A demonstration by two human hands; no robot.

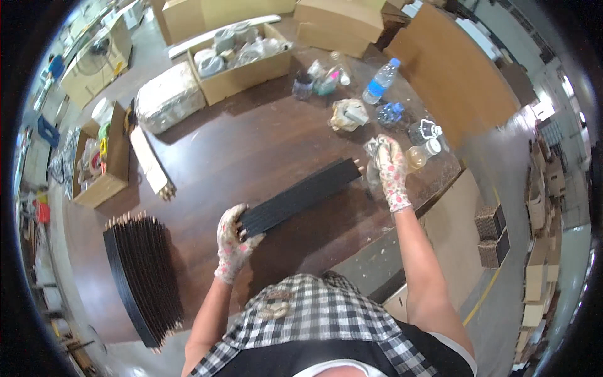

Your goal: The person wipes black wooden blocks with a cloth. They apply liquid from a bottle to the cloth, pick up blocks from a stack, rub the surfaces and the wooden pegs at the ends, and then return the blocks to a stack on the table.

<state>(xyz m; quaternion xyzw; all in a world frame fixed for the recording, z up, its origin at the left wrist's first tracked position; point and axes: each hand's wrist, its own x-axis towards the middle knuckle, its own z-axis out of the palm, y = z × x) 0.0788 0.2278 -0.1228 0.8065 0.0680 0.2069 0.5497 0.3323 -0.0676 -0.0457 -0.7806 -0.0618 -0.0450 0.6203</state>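
My left hand [235, 244], in a white glove with a floral print, grips the near left end of a black slatted bundle [301, 196] with pale wooden tips. The bundle lies slanted over the brown table [207, 163], its far end rising to the right. Just past that end is my right hand [391, 168], in a matching glove, closed on a crumpled greyish rag [374, 151]; whether it is cloth or plastic film is unclear. At the table's left, a larger stack of black slats [139, 276] with the same pale tips lies side by side.
Beyond my right hand stand a blue-capped water bottle [382, 81], a white-capped bottle of yellowish liquid [424, 154] and a crumpled wad [349, 115]. An open carton [251, 78] and a wrapped package [168, 98] sit farther back. A smaller carton [116, 157] holds tape rolls at left.
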